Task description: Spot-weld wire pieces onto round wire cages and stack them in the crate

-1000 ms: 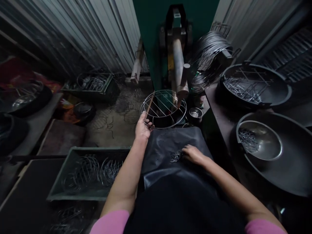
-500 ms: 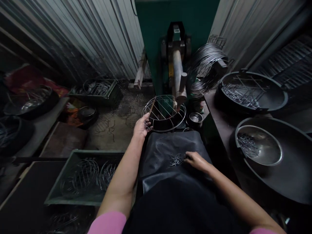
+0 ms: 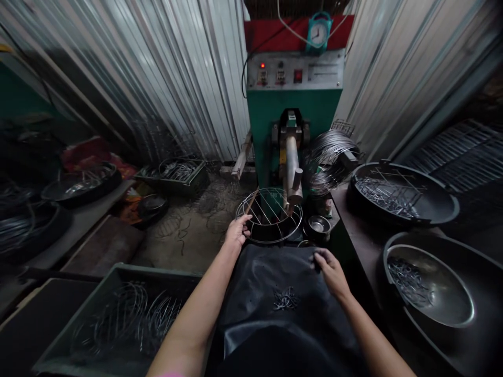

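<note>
My left hand [image 3: 238, 230] is closed on the left side of a round wire rack [image 3: 271, 242], with a thin brown stick [image 3: 252, 201] along its upper left side. The rack sits under the metal arm [image 3: 293, 162] of a green machine [image 3: 261, 118]. My right hand [image 3: 330, 268] is pinched over the far right part of the black sheet [image 3: 251, 277] on my lap. Whatever lies between those fingertips is too small to make out. On the sheet rests a little heap of short wire pieces [image 3: 285, 298].
To the right, a large black pan [image 3: 487, 272] holds a metal bowl [image 3: 448, 283] of wire pieces; another pan [image 3: 440, 217] stands behind it. A wire coil [image 3: 328, 152] hangs beside the machine. At left are a green crate [image 3: 118, 268] of wire racks and a smaller crate [image 3: 190, 183].
My right hand has moved from beside the wire heap forward to the sheet's far right part, fingers pinched. The view has tilted up, showing the machine's panel and clock. My left hand keeps the rack.
</note>
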`<action>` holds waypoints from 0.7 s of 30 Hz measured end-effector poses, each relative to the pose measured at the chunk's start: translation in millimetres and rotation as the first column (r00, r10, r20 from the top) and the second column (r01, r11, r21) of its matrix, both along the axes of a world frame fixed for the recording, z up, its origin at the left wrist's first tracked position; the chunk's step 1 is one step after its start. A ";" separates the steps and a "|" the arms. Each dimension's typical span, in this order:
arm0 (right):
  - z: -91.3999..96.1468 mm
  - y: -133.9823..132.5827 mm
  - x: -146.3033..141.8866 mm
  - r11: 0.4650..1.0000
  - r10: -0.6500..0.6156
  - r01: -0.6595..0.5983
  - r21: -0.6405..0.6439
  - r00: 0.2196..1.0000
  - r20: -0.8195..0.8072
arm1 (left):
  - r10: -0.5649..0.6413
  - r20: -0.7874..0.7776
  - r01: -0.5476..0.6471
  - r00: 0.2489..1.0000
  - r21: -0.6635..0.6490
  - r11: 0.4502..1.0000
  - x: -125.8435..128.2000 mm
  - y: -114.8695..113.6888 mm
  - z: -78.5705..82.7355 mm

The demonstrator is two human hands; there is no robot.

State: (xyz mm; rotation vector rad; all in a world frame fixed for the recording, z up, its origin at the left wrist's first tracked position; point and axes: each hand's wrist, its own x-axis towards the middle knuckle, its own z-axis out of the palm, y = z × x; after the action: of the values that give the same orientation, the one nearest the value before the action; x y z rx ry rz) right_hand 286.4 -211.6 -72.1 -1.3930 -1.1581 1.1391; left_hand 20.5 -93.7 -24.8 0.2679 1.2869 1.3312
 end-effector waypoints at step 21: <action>35.4 65.9 -60.3 0.991 0.051 -0.050 0.120 0.999 0.001 | 0.040 -0.158 -0.011 0.987 0.176 0.984 14.8 -2.0 7.9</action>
State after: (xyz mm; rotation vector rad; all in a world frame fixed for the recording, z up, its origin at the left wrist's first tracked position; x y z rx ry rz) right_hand 226.1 -145.7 -36.7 -1.2767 -1.2458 1.0877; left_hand 35.3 -95.7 -16.9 0.4911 1.3122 1.4708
